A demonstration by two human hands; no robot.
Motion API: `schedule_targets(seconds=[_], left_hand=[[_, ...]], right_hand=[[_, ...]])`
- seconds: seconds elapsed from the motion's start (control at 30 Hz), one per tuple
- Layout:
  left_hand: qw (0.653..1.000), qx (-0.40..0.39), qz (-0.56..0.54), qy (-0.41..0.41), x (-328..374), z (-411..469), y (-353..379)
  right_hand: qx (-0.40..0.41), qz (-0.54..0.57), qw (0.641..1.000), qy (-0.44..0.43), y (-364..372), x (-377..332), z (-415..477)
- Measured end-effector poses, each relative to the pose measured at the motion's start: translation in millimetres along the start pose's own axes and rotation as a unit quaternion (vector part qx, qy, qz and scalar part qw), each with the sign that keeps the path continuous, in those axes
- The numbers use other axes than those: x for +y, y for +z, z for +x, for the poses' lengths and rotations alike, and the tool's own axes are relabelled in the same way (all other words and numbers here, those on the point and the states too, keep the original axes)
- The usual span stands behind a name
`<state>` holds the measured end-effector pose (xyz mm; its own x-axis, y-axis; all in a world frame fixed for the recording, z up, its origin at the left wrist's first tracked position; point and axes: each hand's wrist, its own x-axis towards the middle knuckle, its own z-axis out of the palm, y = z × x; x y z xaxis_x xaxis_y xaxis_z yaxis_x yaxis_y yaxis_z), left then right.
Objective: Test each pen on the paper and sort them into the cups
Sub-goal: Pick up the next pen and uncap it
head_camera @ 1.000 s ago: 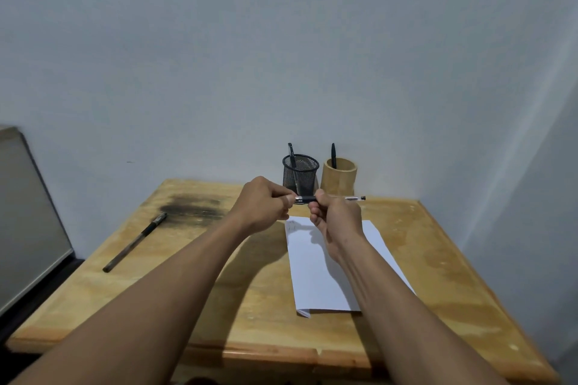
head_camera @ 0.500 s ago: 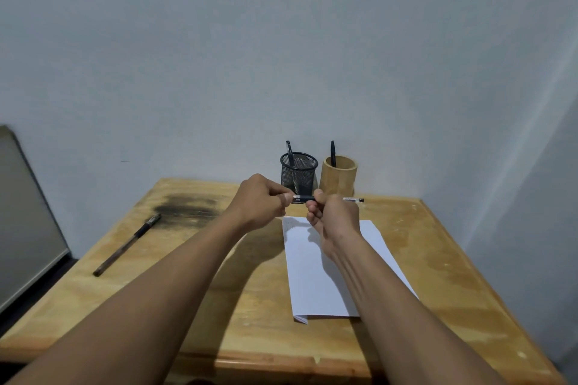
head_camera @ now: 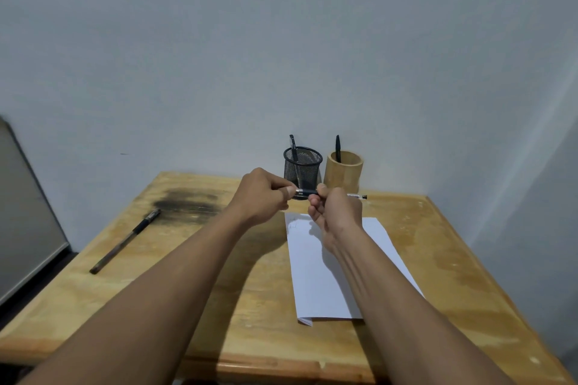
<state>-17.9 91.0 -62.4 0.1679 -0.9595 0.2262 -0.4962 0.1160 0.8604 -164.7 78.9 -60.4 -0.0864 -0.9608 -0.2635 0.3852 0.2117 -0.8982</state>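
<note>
Two hands — left hand (head_camera: 261, 195) and right hand (head_camera: 336, 212) — grip one pen (head_camera: 308, 192) crosswise above the paper (head_camera: 312, 278) on the bench (head_camera: 219, 306), apparently uncapping it; next, likely, a test scribble before choosing a cup.

Dim, soft light w/ faint arm shadows; wide-angle bending at edges.

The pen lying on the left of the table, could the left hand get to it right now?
Probably, once freed. The left hand is shut on the held pen together with the right hand. The table between it and the loose pen looks bare.
</note>
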Motion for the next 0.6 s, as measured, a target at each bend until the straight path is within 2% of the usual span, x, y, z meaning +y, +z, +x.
schedule_targets(seconds=[0.07, 0.2, 0.3, 0.4, 0.47, 0.6], left_hand=[[1.000, -0.019, -0.007, -0.009, -3, 2, 0], [0.999, 0.010, 0.030, 0.024, -7, 0, 2], [1.000, -0.015, -0.010, -0.001, -10, 5, 1], [0.999, 0.003, 0.030, 0.027, -7, 6, 2], [0.999, 0.014, 0.039, 0.036, -5, 7, 4], [0.999, 0.027, -0.022, -0.022, -17, 8, -16]], right_hand=[[0.006, -0.027, 0.999, -0.032, 0, 4, 4], [-0.005, -0.077, 0.991, -0.112, -2, 10, 7], [-0.010, -0.049, 0.995, -0.081, -4, 10, 10], [-0.009, 0.013, 1.000, -0.018, 0, 6, 9], [0.000, 0.009, 1.000, -0.026, 4, 7, 10], [0.043, 0.033, 0.997, -0.057, -13, -7, 21]])
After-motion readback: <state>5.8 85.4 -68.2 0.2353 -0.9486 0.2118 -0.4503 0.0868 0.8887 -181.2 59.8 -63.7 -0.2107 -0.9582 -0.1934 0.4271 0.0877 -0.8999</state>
